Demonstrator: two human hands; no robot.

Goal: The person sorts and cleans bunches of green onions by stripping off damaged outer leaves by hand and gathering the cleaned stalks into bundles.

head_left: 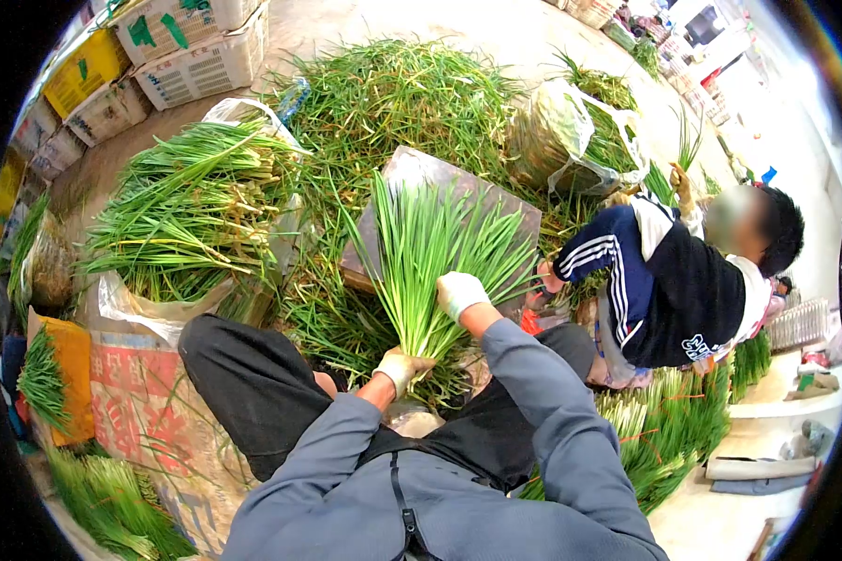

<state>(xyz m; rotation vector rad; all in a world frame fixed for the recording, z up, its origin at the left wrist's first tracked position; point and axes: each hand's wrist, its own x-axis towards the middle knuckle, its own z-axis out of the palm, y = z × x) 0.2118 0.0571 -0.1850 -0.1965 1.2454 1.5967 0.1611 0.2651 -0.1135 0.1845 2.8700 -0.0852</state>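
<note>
A large fanned bunch of green chives (421,271) stands over my lap, its leaf tips spread away from me. My left hand (402,369), in a pale work glove, is closed round the stalks near their base. Higher up, on the right side of the same bunch, my gloved right hand (461,294) is closed against the leaves; its fingertips are partly hidden. Behind the leaves lies a dark flat board (505,201), with loose chives around it.
A broad heap of chives (402,103) lies beyond the board. To the left is a bagged pile (178,206); at right, a stuffed plastic bag (552,140). A co-worker (688,271) sits close by on the right. Bundled chives (669,430) lie behind them. Crates (201,70) are stacked far left.
</note>
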